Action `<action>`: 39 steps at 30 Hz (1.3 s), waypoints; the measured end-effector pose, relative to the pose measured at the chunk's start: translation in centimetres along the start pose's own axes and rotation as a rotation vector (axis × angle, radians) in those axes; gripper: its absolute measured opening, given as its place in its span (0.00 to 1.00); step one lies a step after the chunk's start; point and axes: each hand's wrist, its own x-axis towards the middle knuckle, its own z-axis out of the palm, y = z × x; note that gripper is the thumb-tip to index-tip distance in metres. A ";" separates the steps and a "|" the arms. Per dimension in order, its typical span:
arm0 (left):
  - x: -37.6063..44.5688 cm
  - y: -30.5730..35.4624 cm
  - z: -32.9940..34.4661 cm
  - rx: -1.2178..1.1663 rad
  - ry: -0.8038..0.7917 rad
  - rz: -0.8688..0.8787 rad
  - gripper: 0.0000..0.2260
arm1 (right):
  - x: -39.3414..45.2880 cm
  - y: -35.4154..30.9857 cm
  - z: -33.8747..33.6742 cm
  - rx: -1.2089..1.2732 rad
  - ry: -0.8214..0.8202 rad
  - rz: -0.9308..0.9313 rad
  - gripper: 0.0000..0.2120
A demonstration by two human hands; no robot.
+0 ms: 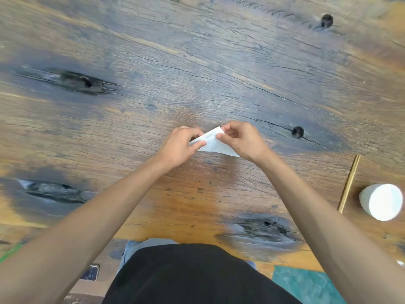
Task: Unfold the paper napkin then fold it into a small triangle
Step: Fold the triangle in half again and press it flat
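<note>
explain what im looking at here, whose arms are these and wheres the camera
The camera sits on a person's head, looking down at their own bare arms; there is no robot. Both hands pinch a small white paper napkin, already folded into a roughly triangular shape: the left hand at its left end, the right hand near its top corner. Below is a worn wooden table. At the right lie a pair of chopsticks and a white cup.
</note>
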 end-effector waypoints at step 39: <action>2.9 23.7 12.8 -0.179 -0.258 -0.098 0.06 | -20.4 22.9 -10.5 0.543 0.397 0.118 0.08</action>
